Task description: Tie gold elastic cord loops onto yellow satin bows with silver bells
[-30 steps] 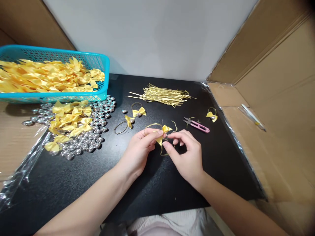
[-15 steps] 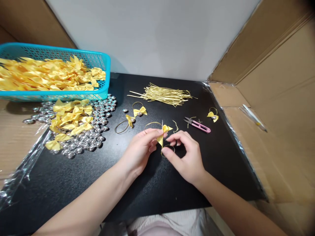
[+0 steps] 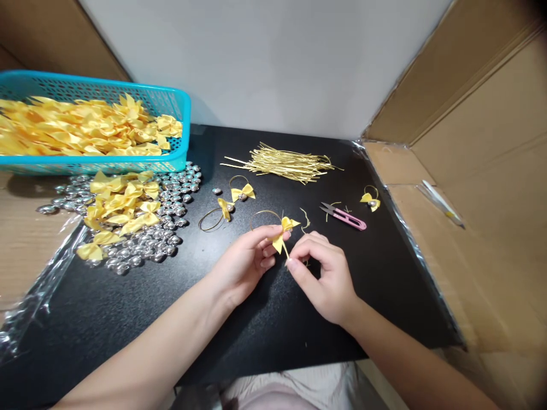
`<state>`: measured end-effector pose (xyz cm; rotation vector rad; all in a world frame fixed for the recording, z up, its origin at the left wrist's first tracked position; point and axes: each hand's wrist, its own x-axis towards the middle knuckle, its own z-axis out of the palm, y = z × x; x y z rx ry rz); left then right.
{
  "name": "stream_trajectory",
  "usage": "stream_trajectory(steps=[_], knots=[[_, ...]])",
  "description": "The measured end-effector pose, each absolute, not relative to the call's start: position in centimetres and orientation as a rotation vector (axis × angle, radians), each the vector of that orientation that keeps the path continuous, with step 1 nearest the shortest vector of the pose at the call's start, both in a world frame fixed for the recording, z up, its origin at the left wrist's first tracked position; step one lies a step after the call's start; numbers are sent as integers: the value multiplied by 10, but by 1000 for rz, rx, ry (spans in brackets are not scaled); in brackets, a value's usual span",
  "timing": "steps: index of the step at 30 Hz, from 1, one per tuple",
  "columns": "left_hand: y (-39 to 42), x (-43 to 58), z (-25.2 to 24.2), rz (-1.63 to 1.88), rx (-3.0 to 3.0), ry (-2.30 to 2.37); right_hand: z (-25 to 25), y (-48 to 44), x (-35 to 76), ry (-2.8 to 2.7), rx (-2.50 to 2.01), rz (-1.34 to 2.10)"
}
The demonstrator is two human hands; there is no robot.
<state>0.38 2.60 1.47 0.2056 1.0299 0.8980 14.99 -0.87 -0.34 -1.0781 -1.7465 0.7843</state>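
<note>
My left hand (image 3: 252, 250) pinches a yellow ribbon bow (image 3: 289, 224) between thumb and fingers. From the bow a thin gold tie (image 3: 267, 212) arcs out to the upper left. My right hand (image 3: 322, 273) is closed, its thumb and index finger pinching the tie's other end (image 3: 286, 249) just below the bow. Whether a silver bead sits at the bow is hidden by the fingers. Nearest beyond my hands lie two bows on gold loops, one bow (image 3: 243, 193) farther back and another bow (image 3: 225, 209) closer, each with a silver bead.
A blue basket (image 3: 187, 122) full of yellow bows stands at the left. Silver beads (image 3: 137, 250) and loose bows (image 3: 123, 199) lie before it. Gold ties (image 3: 286, 162) are bundled at the back. Pink thread snips (image 3: 348, 219), a finished-looking bow (image 3: 371, 200) and tweezers (image 3: 442, 204) lie right.
My right thumb and index finger have closed on the tie below the bow, pulling it straighter down. The loose loop there has gone mostly from sight. My left hand keeps its hold.
</note>
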Motion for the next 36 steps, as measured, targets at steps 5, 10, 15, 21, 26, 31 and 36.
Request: stream_trajectory(steps=[5, 10, 15, 21, 26, 31, 36], knots=[[25, 4, 17, 890, 168, 1059, -2, -11, 153, -1699, -983, 820], [24, 3, 16, 880, 178, 1049, -6, -9, 159, -1449, -965, 900], [24, 3, 14, 896, 195, 1049, -8, -9, 160, -1384, -1005, 790], [22, 5, 13, 954, 296, 1068, -6, -9, 149, -1679, -1207, 421], [22, 4, 12, 963, 323, 1069, -10, -8, 146, -1779, -1304, 155], [21, 5, 13, 963, 324, 1065, -11, -7, 147, -1779, -1300, 75], [21, 4, 13, 973, 332, 1085, -9, -7, 146, -1805, -1266, 69]])
